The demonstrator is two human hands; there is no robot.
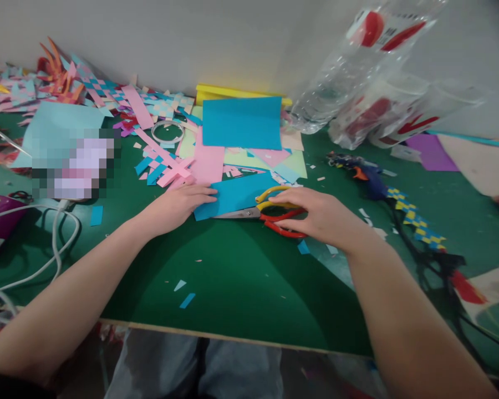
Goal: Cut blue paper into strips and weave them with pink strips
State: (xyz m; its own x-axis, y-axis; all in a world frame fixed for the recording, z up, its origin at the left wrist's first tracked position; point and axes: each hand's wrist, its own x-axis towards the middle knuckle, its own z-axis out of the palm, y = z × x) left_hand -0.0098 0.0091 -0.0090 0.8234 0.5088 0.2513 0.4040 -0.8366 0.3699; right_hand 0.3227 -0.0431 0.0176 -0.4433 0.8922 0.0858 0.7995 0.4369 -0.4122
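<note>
Fingers (291, 195) of the right hand (325, 215) gripping scissors (251, 212), left hand (177, 208) at a blue paper (243, 191).
The right fingers curl around the yellow and red handles (270, 192), and the blades (235, 214) point left along the paper's near edge. The left fingers stretch over the paper's left end; whether they pinch it cannot be told. The paper is between the hands, at the green counter (233, 282). Just beyond, a second blue sheet (242, 123) rests on pink paper (210, 163) and pale green paper (296, 162). Pink strips (177, 172) lie to the left; farther right, a clear bottle (330, 83) leans near plastic cups (403, 102).
</note>
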